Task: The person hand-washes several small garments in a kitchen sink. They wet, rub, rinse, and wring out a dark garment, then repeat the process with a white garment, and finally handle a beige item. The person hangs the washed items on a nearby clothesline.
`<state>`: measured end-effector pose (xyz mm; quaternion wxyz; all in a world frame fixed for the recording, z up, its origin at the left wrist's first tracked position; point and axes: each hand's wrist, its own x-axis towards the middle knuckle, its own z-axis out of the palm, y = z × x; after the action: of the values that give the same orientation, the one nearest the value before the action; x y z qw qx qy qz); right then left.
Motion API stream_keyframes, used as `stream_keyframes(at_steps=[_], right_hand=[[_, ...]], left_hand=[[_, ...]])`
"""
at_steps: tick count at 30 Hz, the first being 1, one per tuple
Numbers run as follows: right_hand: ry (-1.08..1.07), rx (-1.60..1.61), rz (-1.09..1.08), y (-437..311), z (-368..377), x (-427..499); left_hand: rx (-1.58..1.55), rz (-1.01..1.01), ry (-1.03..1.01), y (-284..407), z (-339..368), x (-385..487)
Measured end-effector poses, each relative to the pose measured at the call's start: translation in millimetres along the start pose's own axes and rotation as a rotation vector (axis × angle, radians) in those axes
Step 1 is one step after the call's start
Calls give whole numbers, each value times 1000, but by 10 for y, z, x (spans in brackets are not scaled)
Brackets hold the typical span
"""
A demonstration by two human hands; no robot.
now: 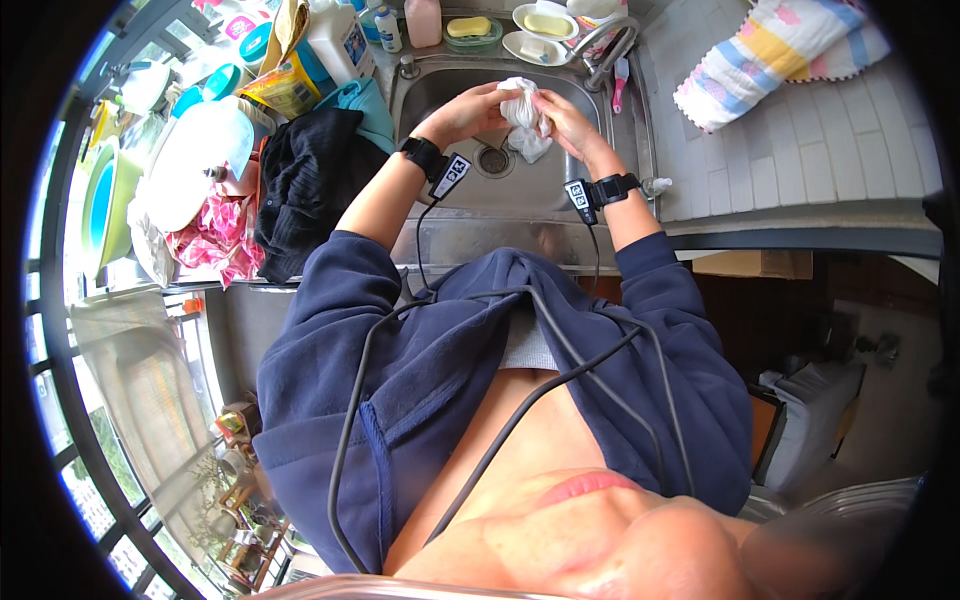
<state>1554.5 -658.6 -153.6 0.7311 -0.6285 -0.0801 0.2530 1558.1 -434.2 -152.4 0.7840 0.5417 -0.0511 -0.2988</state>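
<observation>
Above a stainless steel sink (450, 196), both my hands grip one bunched white cloth (520, 105). My left hand (471, 112) holds its left side, with the fingertips at the top. My right hand (567, 124) pinches its right side. A looser white part (529, 144), perhaps of the same cloth, hangs below, over the basin near the drain (493, 160). The chrome faucet (602, 52) stands behind my right hand. Each wrist wears a black band with a cabled tag.
Soap dishes (537, 49) with bars and bottles (424, 22) line the sink's back edge. A pink-handled brush (619, 86) lies right of the faucet. Dark clothing (315, 180) and many containers crowd the left counter. A patterned towel (780, 56) rests on the tiled right counter.
</observation>
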Motion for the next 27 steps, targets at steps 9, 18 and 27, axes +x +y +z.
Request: stream_keyframes(at_steps=[9,18,27], right_hand=[[112,-256,-109,-298,167,-113],[-86,-231,-325,-673,458,-156],[-366,201,-46,-819,471,-85]], left_hand=[[396,241,-35,123,-110,-460],[873,266,165,422,-384,-795],[26,422,131,620,-232,-1009]])
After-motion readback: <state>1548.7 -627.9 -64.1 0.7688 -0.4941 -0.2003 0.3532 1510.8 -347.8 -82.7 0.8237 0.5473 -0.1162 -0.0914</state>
